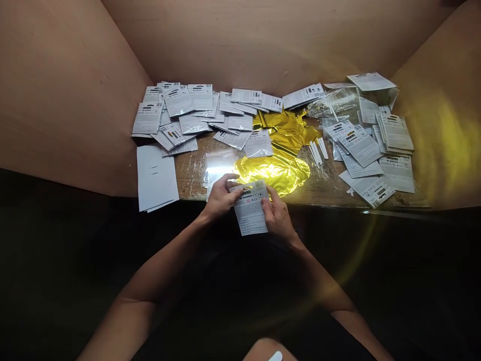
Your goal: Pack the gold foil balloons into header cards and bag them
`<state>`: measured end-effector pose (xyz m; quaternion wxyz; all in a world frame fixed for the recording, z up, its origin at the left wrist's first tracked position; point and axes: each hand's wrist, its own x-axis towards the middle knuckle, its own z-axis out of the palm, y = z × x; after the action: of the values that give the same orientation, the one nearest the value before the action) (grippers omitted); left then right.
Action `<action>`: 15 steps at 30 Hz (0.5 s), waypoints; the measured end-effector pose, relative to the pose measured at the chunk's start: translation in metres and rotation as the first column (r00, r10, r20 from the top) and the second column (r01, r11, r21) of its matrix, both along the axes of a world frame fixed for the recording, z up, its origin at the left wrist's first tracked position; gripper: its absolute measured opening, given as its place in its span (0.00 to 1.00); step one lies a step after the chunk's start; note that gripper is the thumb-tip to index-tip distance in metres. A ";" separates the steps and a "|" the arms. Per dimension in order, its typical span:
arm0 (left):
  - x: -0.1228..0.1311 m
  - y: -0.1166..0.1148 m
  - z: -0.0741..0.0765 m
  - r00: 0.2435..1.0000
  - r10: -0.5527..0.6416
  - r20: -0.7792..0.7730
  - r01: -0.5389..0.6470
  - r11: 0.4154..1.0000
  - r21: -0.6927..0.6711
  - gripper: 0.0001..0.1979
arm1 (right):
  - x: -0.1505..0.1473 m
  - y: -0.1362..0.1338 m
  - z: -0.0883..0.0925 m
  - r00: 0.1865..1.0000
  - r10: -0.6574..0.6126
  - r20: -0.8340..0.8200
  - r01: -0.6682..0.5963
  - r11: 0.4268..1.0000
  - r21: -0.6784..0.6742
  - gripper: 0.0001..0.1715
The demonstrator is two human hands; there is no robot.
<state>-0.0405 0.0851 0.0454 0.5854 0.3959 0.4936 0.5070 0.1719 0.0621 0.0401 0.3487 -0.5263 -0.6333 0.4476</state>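
The left hand (pixel 221 198) and right hand (pixel 277 216) have their fingers clamped on both sides of a white printed barcode card (pixel 250 209), held up just off the surface's edge, seemingly to keep it clear of the clutter. Right behind are a clear plastic sleeve (pixel 221 168), a crumpled gold foil balloon (pixel 272 172), and scattered packaged cards (pixel 176 108).

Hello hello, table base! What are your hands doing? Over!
Left hand and right hand gripping printed white card. Gold foil balloon just beyond it. Nothing in the way. Over.
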 end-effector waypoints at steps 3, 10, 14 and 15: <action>0.010 -0.009 -0.009 0.998 0.059 0.036 -0.059 0.998 0.001 0.31 | -0.003 -0.005 -0.009 0.997 -0.070 -0.045 0.072 0.996 0.053 0.30; 0.026 -0.008 -0.008 0.954 0.135 0.269 -0.119 0.990 -0.075 0.40 | 0.006 0.003 -0.011 0.973 0.037 -0.227 -0.044 0.999 -0.023 0.36; 0.048 0.005 -0.011 0.957 0.131 0.259 -0.128 0.991 -0.028 0.35 | 0.016 0.015 -0.010 0.950 -0.100 -0.297 0.086 0.994 -0.062 0.41; 0.052 0.009 -0.012 0.960 0.114 0.257 -0.116 0.993 -0.007 0.34 | 0.018 0.016 -0.011 0.933 -0.137 -0.334 0.116 0.990 -0.083 0.43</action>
<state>0.0119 0.0942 0.0331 0.6123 0.2999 0.4334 0.5893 0.1903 0.0777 0.0293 0.4638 -0.4919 -0.5145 0.5275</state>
